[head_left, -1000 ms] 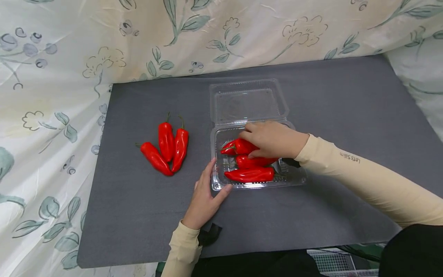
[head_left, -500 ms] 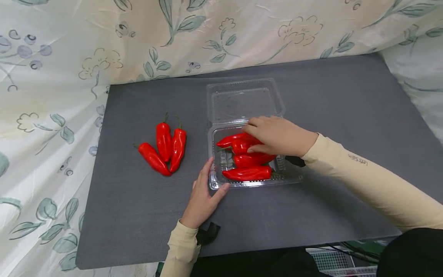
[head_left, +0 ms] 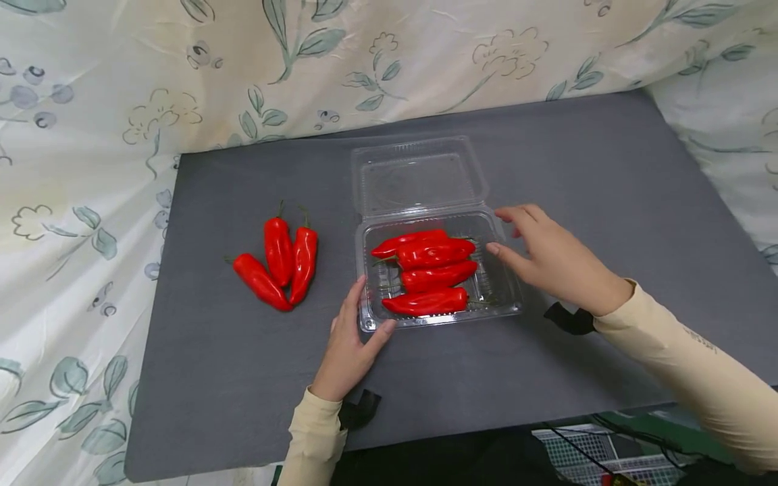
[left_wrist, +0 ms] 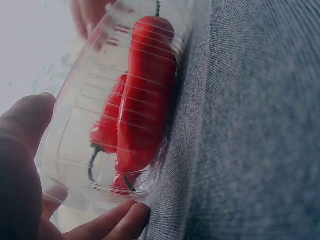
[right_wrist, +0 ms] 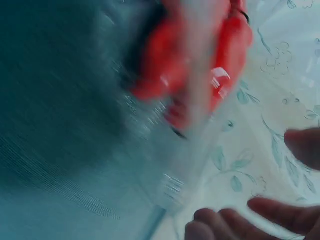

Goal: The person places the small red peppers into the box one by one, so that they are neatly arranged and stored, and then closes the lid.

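A clear plastic clamshell container (head_left: 510, 305) lies with its lid (head_left: 419, 177) folded back. Several red chili peppers (head_left: 433, 302) lie crosswise in its base, roughly in a row. My left hand (head_left: 348, 351) rests at the near left corner, fingers along the left side and thumb at the front rim. The left wrist view shows its fingertips (left_wrist: 134, 220) at the container's end wall and a pepper (left_wrist: 147, 95) through the plastic. Just off the right rim, my right hand (head_left: 556, 260) holds nothing, thumb and fingers apart. The right wrist view is blurred.
Three more red chili peppers (head_left: 304, 264) lie on the grey table (head_left: 231, 378) left of the container, tips together. A floral curtain (head_left: 425, 61) hangs along the back and left edges. Below the front edge are a white grid basket (head_left: 574, 449) and cables.
My right hand has let go of a pepper in the container and drawn back to the right, past the rim. The left hand stays at the corner. The head view has shifted slightly.
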Tool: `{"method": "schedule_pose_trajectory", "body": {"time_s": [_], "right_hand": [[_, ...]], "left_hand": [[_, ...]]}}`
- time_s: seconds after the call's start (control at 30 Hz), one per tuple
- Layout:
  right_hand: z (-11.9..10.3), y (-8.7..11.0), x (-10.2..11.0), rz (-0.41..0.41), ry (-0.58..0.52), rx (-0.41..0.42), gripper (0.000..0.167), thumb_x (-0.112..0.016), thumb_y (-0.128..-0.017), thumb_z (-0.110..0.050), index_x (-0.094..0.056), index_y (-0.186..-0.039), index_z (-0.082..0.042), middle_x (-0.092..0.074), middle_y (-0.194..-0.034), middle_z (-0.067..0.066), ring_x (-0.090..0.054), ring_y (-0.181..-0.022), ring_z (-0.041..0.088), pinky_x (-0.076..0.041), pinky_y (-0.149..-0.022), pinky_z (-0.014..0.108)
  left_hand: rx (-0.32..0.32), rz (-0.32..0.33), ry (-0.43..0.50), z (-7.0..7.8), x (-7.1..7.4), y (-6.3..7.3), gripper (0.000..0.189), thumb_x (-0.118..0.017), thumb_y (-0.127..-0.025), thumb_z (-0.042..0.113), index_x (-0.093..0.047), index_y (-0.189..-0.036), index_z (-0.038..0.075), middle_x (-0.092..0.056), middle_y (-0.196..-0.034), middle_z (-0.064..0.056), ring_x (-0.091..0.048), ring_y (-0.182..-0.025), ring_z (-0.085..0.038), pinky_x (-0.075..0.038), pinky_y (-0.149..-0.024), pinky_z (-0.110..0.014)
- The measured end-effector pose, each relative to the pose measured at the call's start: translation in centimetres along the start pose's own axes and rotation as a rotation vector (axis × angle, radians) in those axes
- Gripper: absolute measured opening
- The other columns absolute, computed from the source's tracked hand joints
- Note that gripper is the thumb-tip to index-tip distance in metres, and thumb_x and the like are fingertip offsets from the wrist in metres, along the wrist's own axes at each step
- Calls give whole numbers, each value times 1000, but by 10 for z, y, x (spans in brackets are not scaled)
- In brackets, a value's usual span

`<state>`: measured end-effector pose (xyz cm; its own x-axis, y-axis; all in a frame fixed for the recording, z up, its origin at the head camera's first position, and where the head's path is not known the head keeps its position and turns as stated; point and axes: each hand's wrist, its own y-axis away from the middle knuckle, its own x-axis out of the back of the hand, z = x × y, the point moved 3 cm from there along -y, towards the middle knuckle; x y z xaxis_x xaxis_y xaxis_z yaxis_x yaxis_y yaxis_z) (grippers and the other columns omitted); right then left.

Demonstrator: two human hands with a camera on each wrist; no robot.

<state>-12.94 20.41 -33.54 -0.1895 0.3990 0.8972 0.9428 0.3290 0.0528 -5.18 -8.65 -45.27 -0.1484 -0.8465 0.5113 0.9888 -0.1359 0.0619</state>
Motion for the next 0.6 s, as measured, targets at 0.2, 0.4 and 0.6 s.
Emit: {"method": "schedule_pose_trajectory", "body": {"time_s": [0.2,0.4,0.6], "right_hand": [[8,24,-28,-52,-122,-116,79,-59,-92,-42,-23,-149,0,-40,-139,22,-55,-107,36,-53,-80,52],[6,32,-53,-68,-185,-138,92,-59,-91,-45,-6,-153,-2,-32,-146,25,-48,-121,41,-41,-98,58],[7,36,-67,-8,-155,-95,101,-64,-88,-45,1,-152,-1,-27,-147,31,-34,-133,47,-36,-100,62]], "left_hand": [[-26,15,7,2,2,1,82,-64,-87,42,-17,-153,29,-26,-156,-5,-31,-137,-26,-26,-106,-56],[-26,15,13,3,3,1,82,-64,-88,42,-16,-153,29,-25,-156,-4,-31,-138,-25,-25,-107,-56],[-35,7,9,4,2,2,80,-63,-88,41,-16,-153,29,-25,-156,-5,-31,-138,-26,-25,-107,-57]]}}
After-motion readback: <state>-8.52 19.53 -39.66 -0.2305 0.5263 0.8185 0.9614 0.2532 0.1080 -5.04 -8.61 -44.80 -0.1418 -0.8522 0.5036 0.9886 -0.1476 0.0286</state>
